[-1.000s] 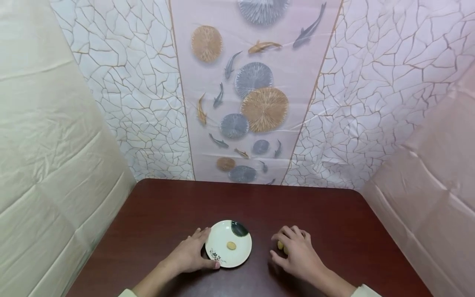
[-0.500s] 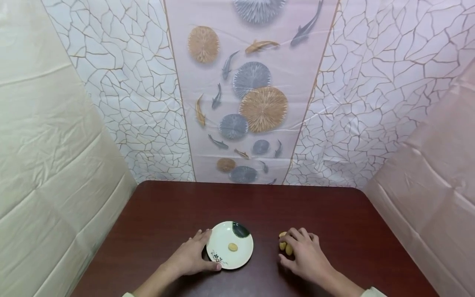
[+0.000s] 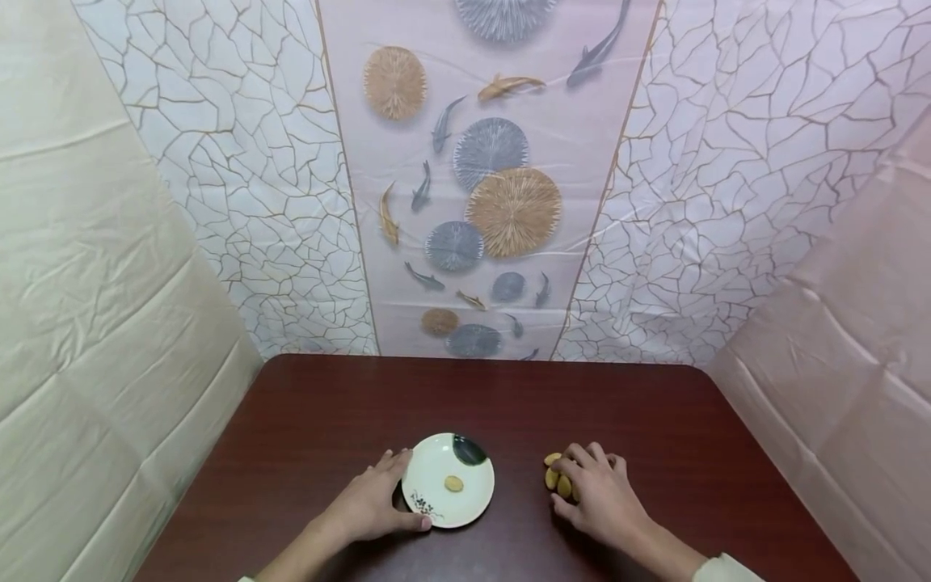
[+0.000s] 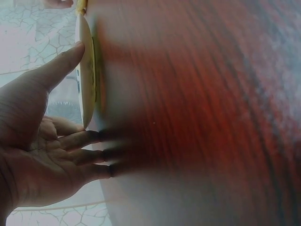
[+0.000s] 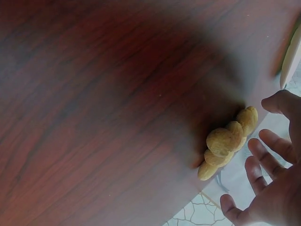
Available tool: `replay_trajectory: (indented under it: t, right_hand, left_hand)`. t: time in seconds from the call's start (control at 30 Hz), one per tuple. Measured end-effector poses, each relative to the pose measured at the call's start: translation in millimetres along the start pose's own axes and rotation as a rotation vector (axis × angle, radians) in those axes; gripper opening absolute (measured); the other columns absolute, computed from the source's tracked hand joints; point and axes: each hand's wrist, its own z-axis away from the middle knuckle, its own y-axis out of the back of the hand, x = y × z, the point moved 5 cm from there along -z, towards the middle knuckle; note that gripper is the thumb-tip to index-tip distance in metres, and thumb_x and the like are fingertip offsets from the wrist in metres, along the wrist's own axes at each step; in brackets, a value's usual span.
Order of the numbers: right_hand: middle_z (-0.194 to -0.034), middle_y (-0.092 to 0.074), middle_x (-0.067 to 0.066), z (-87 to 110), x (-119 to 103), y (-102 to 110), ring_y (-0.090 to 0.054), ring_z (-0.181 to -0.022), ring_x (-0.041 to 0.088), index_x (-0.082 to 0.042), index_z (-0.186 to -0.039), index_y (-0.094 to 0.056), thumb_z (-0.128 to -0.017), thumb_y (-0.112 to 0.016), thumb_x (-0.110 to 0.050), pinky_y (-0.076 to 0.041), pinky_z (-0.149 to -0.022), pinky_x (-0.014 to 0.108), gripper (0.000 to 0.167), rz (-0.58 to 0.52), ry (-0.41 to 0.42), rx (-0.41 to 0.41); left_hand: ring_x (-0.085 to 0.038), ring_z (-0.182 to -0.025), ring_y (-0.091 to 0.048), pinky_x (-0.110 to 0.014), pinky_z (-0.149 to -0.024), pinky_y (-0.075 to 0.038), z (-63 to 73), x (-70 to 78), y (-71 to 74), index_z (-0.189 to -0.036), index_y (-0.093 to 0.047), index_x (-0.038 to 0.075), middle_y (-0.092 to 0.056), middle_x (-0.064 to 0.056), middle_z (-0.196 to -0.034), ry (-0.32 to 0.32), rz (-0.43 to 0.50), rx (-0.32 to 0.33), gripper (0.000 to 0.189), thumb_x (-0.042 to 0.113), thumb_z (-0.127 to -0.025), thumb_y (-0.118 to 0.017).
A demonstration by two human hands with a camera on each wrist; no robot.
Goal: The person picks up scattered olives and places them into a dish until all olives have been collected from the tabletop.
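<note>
A small round white plate (image 3: pixel 476 495) with a dark green patch and a printed sprig lies on the table. On it sits one oval, yellow-brown piece like a biscuit (image 3: pixel 454 483). My left hand (image 3: pixel 369 503) rests at the plate's left rim, thumb touching the near edge, fingers extended along the side; the left wrist view shows the thumb on the plate's rim (image 4: pixel 86 80). To the plate's right, my right hand (image 3: pixel 602 499) hovers with loosely bent fingers over several similar biscuits (image 3: pixel 558 482), partly hiding them. The right wrist view shows these heaped biscuits (image 5: pixel 221 142) apart from the fingertips.
The dark red-brown wooden table (image 3: pixel 349 404) has rounded far corners. A patterned cloth (image 3: pixel 509 307) with fish and round shapes hangs behind it. Pale quilted cloth walls (image 3: pixel 131 323) stand on the left and right.
My right hand has shifted a little to the right, so more of the biscuits beneath it show. My left hand and the plate stay together in nearly the same place.
</note>
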Motion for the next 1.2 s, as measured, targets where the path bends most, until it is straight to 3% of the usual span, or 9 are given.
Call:
replay_trajectory:
  t: [0.37,0.63,1.2]
  right_hand:
    - [-0.106,-0.068,-0.005,-6.8,-1,-8,-0.054,-0.099,0.018,-0.017,-0.114,-0.082,-0.085,-0.093,-0.026,-0.053,-0.088,0.064,0.033,0.026,-0.008,-0.019]
    - [-0.105,-0.069,-0.005,-9.6,0,-11,-0.055,-0.1,0.019,-0.017,-0.111,-0.083,-0.083,-0.094,-0.023,-0.052,-0.087,0.064,0.031,0.021,-0.009,0.012]
    - [-0.104,-0.069,-0.005,-11.7,0,-15,-0.056,-0.098,0.02,-0.019,-0.105,-0.081,-0.081,-0.098,-0.025,-0.051,-0.091,0.07,0.03,-0.008,-0.014,0.041]
  left_hand:
    - [-0.055,-0.162,-0.037,-0.078,-0.125,-0.035,2.9,1.4,2.0,-0.168,-0.04,-0.004,-0.046,-0.027,-0.171,0.006,0.014,0.005,0.123,0.06,-0.079,-0.095]
    - [-0.056,-0.161,-0.038,-0.078,-0.124,-0.037,1.6,-0.4,0.9,-0.167,-0.04,-0.004,-0.046,-0.029,-0.171,-0.001,0.005,0.011,0.123,0.06,-0.078,-0.095]
    - [-0.056,-0.161,-0.037,-0.079,-0.124,-0.036,-1.2,-3.6,-0.7,-0.168,-0.04,-0.004,-0.045,-0.029,-0.171,-0.003,0.009,0.012,0.122,0.059,-0.079,-0.095]
